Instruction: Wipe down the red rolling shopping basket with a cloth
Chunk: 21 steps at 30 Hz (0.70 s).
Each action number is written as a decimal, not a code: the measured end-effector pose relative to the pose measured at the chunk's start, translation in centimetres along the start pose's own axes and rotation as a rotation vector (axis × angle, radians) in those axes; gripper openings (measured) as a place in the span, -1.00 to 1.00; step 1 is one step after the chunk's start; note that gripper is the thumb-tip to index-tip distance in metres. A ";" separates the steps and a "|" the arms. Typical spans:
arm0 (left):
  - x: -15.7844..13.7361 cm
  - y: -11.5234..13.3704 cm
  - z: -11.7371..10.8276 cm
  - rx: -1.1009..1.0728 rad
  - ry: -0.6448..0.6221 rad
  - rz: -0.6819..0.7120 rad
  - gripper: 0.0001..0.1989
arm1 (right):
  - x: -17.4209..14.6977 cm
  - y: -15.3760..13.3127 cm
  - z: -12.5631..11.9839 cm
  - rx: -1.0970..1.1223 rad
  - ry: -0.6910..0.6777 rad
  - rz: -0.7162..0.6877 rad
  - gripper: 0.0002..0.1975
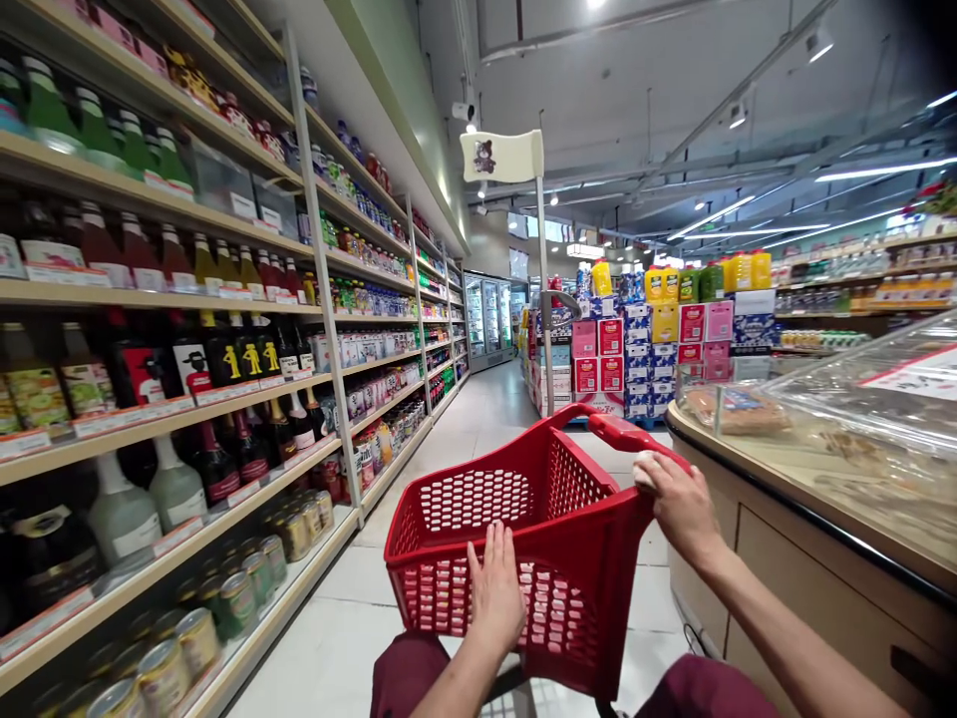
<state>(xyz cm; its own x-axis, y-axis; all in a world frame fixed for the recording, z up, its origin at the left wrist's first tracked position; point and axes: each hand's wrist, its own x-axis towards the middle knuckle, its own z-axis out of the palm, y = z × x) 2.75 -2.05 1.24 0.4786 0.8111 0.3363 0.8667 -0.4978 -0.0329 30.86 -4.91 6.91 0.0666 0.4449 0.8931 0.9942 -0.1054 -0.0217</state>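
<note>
A red plastic shopping cart (590, 538) with perforated walls stands right in front of me, turned sideways. My left hand (497, 593) lies against the near side of its basket, fingers stretched out and close to the rim. At the cart's right end, my right hand (684, 509) is closed over a bunched white cloth (652, 467), which it presses on the red handle (628, 434). Part of the cloth is hidden under the fingers. The visible part of the basket's inside shows only its red walls.
Shelves of bottles and cans (246, 289) run along the left. A display counter with a clear cover (859, 419) is close on the right. Ahead are stacked drink cartons (598, 359), a pole with a cream sign (502, 157), and glass-door fridges (489, 314) farther back.
</note>
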 end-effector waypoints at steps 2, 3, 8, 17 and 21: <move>0.0 0.6 -0.2 -0.008 0.003 0.065 -0.29 | -1.1 -2.1 0.5 0.028 0.009 -0.104 -0.57; 0.0 0.9 -0.2 -0.013 0.006 0.099 -0.29 | -1.8 -3.5 0.7 0.063 -0.002 -0.191 -0.55; -0.1 0.3 0.4 0.008 0.041 0.051 -0.27 | -2.0 -3.3 0.0 0.107 -0.036 -0.268 -0.50; -0.1 0.2 0.3 0.031 0.064 0.087 -0.27 | -3.3 -6.8 0.4 0.132 -0.028 -0.288 -0.56; -0.3 -1.1 0.2 0.050 0.079 0.012 -0.30 | -2.5 -5.0 0.1 0.102 -0.036 -0.203 -0.56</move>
<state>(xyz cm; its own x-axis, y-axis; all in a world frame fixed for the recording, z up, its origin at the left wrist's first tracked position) 1.72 -1.72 1.01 0.4783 0.7774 0.4085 0.8678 -0.4898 -0.0839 25.76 -5.43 4.74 -0.1346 0.4790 0.8674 0.9908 0.0793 0.1099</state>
